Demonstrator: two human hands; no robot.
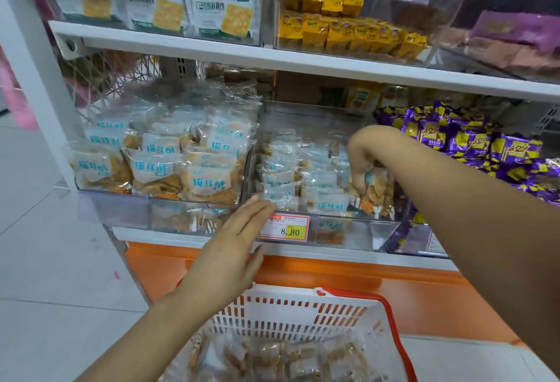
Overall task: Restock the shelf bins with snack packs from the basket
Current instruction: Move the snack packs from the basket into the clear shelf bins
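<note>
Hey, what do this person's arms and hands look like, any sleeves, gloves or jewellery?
No sleeves or gloves: the left forearm and right forearm are bare as far as the frame shows. The left hand carries no ring, and neither wrist bears a watch or band. The right hand hides some fingers, so rings there cannot be ruled out.

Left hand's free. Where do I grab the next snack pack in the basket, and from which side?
Come straight down through the open top of the basket; its slatted walls block the sides. Take a topmost snack pack across its flat body with the left hand, since the packs lie loosely heaped.
</note>
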